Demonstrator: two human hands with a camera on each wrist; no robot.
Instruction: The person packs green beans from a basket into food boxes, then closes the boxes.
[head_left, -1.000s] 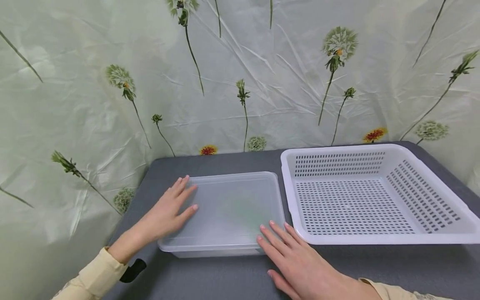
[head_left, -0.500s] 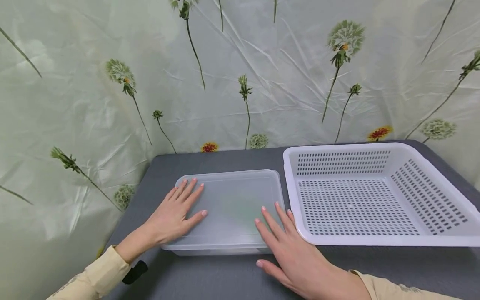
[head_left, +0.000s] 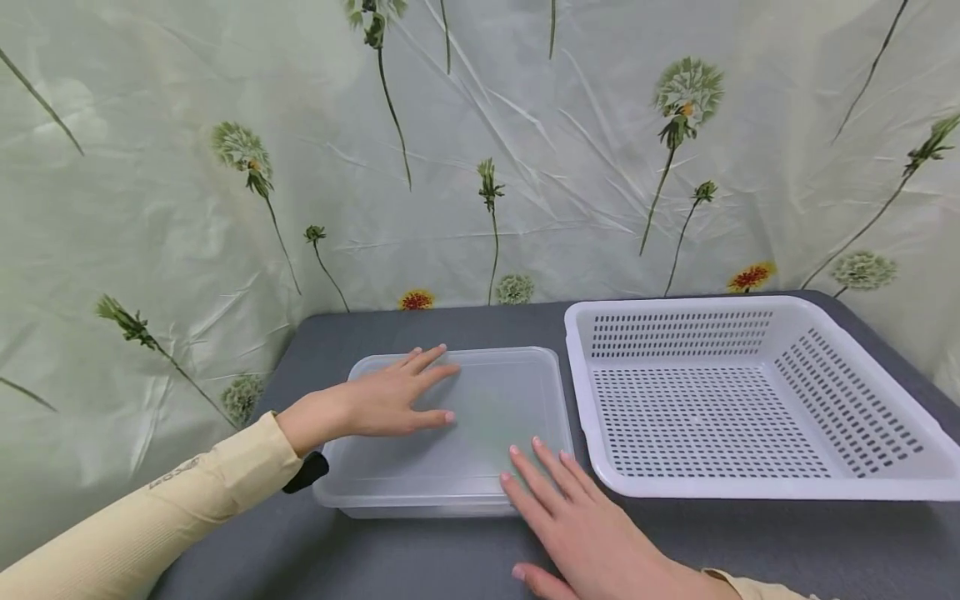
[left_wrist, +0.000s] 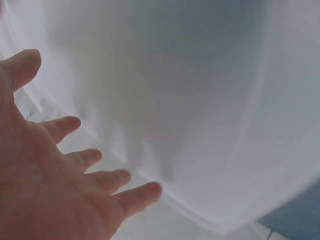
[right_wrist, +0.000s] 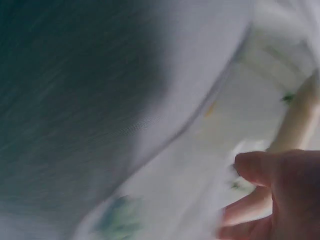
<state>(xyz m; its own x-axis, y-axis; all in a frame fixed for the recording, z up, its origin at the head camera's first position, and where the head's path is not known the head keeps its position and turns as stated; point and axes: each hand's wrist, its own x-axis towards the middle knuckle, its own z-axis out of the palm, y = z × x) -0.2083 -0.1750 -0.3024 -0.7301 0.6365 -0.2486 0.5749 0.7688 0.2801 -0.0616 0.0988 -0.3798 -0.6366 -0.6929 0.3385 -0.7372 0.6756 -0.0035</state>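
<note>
Head view: we've got both hands flat on the lidded container [head_left: 457, 429] on the bench [head_left: 750, 542], left hand [head_left: 382, 400] and right hand [head_left: 573, 521] w/ fingers straight; lid on, nothing lifted yet; basket [head_left: 750, 483] beside it. Left wrist: fingers [left_wrist: 90, 157] spread over lid. Right wrist: blurred, can't tell.

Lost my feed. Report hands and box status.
Left hand, right hand open, flat on translucent lidded plastic box. White perforated plastic basket alongside, empty. Nothing obstructing.

A person's left hand [head_left: 390, 400] reaches forward and to the right, palm down, fingers straight and slightly spread, its forearm in a cream sleeve [head_left: 150, 521]. The right hand [head_left: 577, 521] lies flat, palm down, fingers extended forward, thumb splayed.
</note>
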